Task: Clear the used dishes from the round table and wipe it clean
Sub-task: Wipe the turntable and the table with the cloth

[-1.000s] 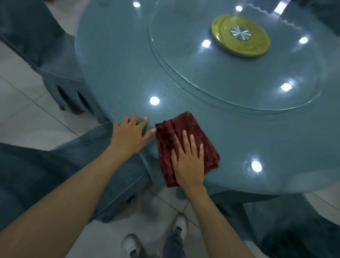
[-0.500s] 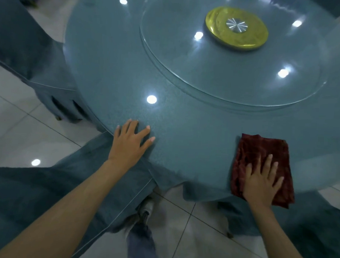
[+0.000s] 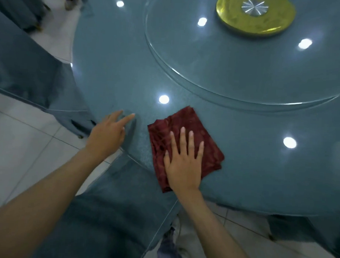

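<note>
The round table (image 3: 114,55) has a glossy blue-grey top with ceiling lights mirrored in it. A folded dark red cloth (image 3: 186,127) lies near its front edge. My right hand (image 3: 183,160) presses flat on the cloth with fingers spread and straight. My left hand (image 3: 109,132) is at the table's rim to the left of the cloth, fingers extended, fingertips on the surface. No dishes show on the table.
A glass turntable (image 3: 244,73) with a yellow hub (image 3: 256,18) fills the table's far right. Chairs in blue-grey covers stand at the left (image 3: 26,66), under my left arm (image 3: 112,213) and at the lower right (image 3: 315,234). A white tiled floor (image 3: 26,143) lies below.
My right hand slid the red cloth right along the front edge, then back left toward my left hand. My left hand stayed at the rim.
</note>
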Motion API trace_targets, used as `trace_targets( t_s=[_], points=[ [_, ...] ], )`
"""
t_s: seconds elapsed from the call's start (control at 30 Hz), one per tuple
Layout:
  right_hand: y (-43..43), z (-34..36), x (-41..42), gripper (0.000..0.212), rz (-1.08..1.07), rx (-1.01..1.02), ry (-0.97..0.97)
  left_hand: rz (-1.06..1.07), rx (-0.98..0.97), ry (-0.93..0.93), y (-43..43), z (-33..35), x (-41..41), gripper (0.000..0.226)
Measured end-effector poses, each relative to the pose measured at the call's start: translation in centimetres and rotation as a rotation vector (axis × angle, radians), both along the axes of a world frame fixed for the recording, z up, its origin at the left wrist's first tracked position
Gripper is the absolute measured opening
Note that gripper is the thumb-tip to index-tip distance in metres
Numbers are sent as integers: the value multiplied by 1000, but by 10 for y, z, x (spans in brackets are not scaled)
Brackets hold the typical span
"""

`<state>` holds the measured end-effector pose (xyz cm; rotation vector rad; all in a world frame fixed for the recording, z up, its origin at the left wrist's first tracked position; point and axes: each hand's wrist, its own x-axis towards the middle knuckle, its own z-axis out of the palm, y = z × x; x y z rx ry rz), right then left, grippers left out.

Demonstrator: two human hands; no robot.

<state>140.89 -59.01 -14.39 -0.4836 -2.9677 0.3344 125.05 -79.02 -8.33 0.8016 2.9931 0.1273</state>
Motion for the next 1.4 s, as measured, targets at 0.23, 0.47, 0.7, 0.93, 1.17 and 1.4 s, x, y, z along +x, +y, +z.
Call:
trace_targets(
  t_s=[0.23, 0.47, 0.7, 0.93, 1.17, 1.4],
  points=[
    [-73, -1, -58, 59, 251, -80, -10, 93, -52, -19, -14, -4, -51, 67],
    [30, 0, -39, 57, 76, 34, -2, 128, 98, 87, -14, -28, -48, 53],
    [171, 0, 25, 60, -403, 63, -75, 77, 88, 263, -15, -37, -56, 34],
    [136, 7, -28, 67, -693, -68, -58, 76, 157, 151, -14, -34, -60, 28],
    [22, -5, -141, 57, -462, 59, -2, -48, 185, 1, -35, -29, -67, 45],
    [-123, -7, -219, 54, -141, 83, 35, 24, 397, -147, -83, -22, -150, 55]
  ],
)
